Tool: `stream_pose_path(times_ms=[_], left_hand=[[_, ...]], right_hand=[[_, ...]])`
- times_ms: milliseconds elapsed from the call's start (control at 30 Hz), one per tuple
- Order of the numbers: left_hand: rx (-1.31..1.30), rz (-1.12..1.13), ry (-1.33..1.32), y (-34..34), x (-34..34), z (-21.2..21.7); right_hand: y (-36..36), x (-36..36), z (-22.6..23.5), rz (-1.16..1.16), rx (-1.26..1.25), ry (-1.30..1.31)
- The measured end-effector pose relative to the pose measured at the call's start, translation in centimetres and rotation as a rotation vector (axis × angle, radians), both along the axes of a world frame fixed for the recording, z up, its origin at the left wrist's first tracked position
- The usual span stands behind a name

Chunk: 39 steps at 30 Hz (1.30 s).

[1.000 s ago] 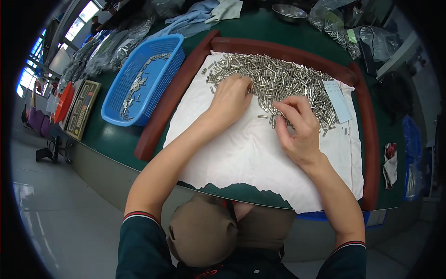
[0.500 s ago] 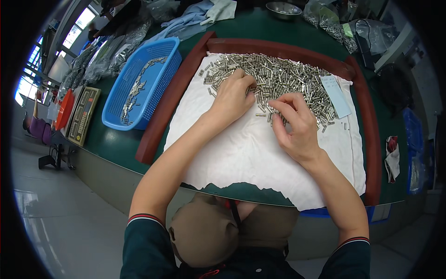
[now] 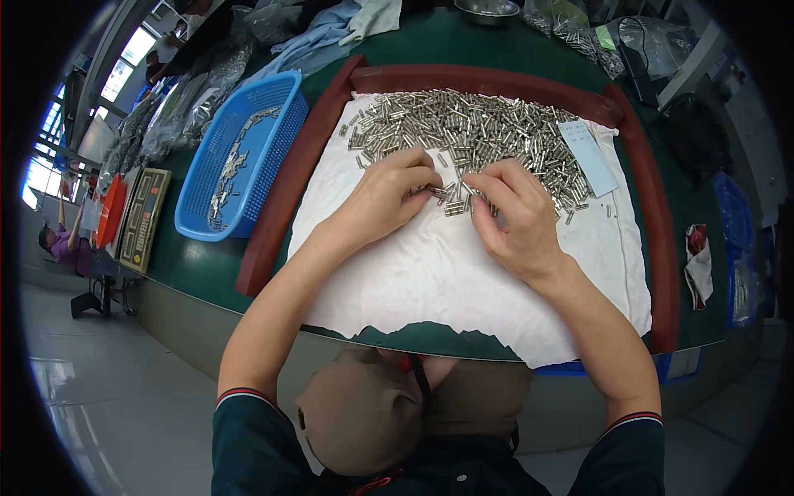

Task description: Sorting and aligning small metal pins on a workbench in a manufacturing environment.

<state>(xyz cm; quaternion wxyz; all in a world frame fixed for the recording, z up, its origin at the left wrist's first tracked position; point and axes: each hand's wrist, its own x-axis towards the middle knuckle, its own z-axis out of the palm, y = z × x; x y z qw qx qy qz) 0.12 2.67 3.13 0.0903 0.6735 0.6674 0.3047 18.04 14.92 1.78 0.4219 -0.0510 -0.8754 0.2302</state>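
You are in what looks like a factory workshop: your long dark-green worktop (image 3: 430, 51) carries a reddish-brown, three-sided wooden frame (image 3: 496, 83), with countless small, silvery metal cylinders (image 3: 463, 124) heaped inside it. Left of the frame sits a blue, perforated plastic basket (image 3: 277, 153) of similar pieces; beyond its far right corner, a clear plastic bag (image 3: 579, 35) bulges with metal parts. Far left of it, a person in purple (image 3: 68, 248) sits above glossy grey flooring (image 3: 141, 372).
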Motion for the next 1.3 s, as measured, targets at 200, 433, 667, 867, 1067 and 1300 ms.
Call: stream_pose_path(times_ms=[200, 433, 667, 867, 1067, 1300], left_hand=[[-0.029, -0.024, -0.105, -1.3, 0.6, 0.3], [0.150, 0.007, -0.097, -1.2, 0.9, -1.0], [0.129, 0.013, 0.061, -1.8, 0.8, -1.3], [0.106, 0.006, 0.100, -2.0, 0.8, -0.7], [0.120, 0.116, 0.049, -2.2, 1.9, -1.4], [0.043, 0.107, -0.090, -2.7, 2.4, -0.7]], right_hand=[[-0.6, 0.4, 0.0, 0.042, 0.113, -0.200], [-0.8, 0.3, 0.8, 0.067, 0.108, -0.332], [-0.5, 0.2, 0.9, 0.027, 0.121, -0.394], [-0.4, 0.3, 1.5, 0.049, 0.134, -0.427], [-1.2, 0.3, 1.5, 0.091, 0.123, -0.415], [-2.0, -0.3, 0.3, 0.122, 0.066, -0.307]])
